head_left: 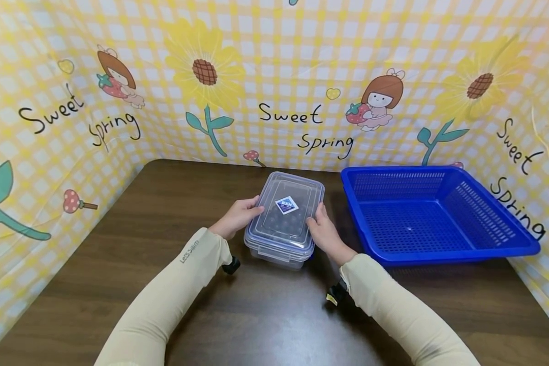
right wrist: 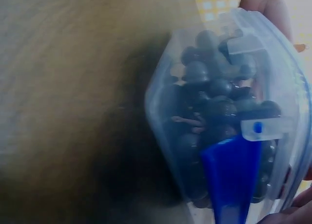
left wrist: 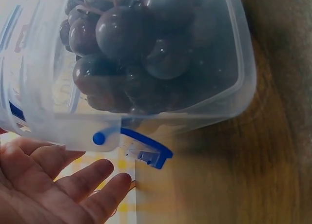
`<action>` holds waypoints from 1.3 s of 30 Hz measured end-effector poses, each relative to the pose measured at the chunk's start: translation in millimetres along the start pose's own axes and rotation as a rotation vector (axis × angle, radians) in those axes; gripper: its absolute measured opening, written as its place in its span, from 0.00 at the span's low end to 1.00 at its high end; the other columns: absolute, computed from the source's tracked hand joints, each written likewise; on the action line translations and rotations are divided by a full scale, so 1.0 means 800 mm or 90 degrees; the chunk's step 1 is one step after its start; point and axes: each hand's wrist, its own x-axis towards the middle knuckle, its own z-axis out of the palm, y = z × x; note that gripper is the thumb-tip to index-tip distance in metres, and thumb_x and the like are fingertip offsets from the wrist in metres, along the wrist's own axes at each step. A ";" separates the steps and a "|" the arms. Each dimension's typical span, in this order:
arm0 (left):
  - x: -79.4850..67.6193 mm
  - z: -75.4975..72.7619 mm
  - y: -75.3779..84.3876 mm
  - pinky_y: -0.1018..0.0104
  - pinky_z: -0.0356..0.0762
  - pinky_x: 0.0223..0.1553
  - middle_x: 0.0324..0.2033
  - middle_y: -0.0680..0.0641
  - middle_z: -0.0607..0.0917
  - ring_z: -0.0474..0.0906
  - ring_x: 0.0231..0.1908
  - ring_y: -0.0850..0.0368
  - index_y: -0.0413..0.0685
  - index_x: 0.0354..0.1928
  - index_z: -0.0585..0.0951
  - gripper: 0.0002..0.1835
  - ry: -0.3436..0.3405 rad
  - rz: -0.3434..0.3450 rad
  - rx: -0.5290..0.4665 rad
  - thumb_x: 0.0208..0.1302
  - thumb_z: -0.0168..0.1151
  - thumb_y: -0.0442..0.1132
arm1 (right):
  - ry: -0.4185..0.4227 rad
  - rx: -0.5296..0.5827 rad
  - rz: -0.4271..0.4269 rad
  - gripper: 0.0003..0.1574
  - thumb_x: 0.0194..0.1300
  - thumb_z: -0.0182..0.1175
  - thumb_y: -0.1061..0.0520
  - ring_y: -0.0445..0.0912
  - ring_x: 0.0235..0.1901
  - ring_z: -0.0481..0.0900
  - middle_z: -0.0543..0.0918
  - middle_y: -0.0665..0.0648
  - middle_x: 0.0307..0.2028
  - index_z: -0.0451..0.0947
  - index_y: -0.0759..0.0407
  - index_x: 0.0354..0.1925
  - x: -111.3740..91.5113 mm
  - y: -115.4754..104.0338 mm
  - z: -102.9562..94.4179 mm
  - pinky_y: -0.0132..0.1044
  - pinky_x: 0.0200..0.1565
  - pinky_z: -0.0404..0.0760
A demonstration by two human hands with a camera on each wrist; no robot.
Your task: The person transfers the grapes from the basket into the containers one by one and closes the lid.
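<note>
A clear, lidded food container [head_left: 279, 248] with a blue-and-white label on top sits mid-table, with dark grapes [left wrist: 119, 34] showing through its wall. My left hand [head_left: 239, 217] holds its left edge, thumb on the lid [head_left: 265, 226]. Several fingers of that hand spread beside a swung-out blue clip [left wrist: 158, 156] in the left wrist view. On the opposite side, my right hand [head_left: 325, 233] grips the edge, its thumb near the lid rim. A second blue clip [right wrist: 231, 173] hangs outward in the right wrist view.
A blue perforated plastic basket [head_left: 439, 254] stands to the right of the container. Beneath both is a dark wood-grain table [head_left: 174, 213]. A yellow checked cloth [head_left: 293, 66] with printed flowers rises behind and along the sides.
</note>
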 end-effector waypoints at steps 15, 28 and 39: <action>-0.003 0.007 -0.002 0.55 0.53 0.68 0.71 0.39 0.57 0.52 0.70 0.47 0.34 0.71 0.55 0.29 0.017 0.029 0.078 0.75 0.46 0.40 | -0.007 -0.080 -0.031 0.39 0.72 0.41 0.60 0.64 0.71 0.41 0.41 0.79 0.69 0.38 0.83 0.68 -0.004 0.005 0.003 0.51 0.70 0.45; -0.001 0.006 -0.007 0.54 0.51 0.68 0.72 0.41 0.55 0.51 0.71 0.47 0.36 0.72 0.54 0.29 0.002 0.010 0.097 0.75 0.46 0.41 | -0.034 -0.156 -0.006 0.39 0.74 0.40 0.56 0.61 0.71 0.44 0.41 0.76 0.71 0.39 0.79 0.70 -0.003 0.001 0.001 0.50 0.69 0.49; -0.001 -0.004 0.000 0.53 0.56 0.67 0.71 0.38 0.56 0.54 0.69 0.45 0.33 0.71 0.55 0.29 -0.036 0.018 0.122 0.74 0.47 0.39 | -0.047 -0.256 -0.040 0.35 0.74 0.40 0.56 0.59 0.72 0.46 0.47 0.72 0.71 0.49 0.78 0.69 -0.005 -0.003 -0.003 0.58 0.67 0.52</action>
